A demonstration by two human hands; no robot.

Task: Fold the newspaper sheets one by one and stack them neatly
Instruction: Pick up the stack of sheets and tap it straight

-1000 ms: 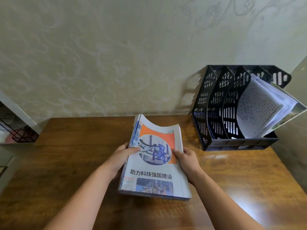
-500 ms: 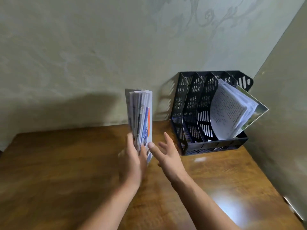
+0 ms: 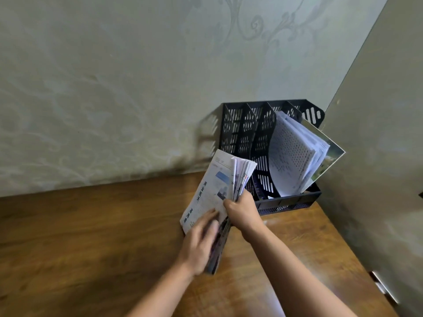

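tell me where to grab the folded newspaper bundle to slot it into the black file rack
Take the newspaper bundle at its lower half with a grip across its thickness, coming from the near side, as the right hand and left hand do now. It stands tilted on edge, its loose top edges fanning towards the file rack, so a low hold probably keeps the sheets together and the leading end free.

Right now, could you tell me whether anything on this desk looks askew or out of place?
Yes: the papers in the black file rack lean far right and overhang its end. The newspaper bundle, held by both hands, has fanned, uneven top edges.
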